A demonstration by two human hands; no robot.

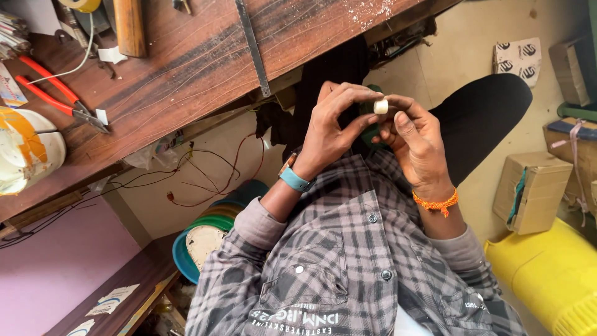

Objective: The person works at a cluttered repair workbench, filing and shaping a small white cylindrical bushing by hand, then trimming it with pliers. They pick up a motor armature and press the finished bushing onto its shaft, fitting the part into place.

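I have the small white roll of tape [380, 106] pinched between the fingertips of both hands, my left hand [333, 127] closed on its near side and my right hand [415, 140] clamped on its far side, with a dark green object [371, 134] tucked just beneath the pinch. To do this well I'd judge the left thumb should keep the roll steady while the right fingers work its edge, both wrists staying close together above my lap.

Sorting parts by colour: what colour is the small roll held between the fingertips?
White, or off-white: the small roll, seen in the head view.
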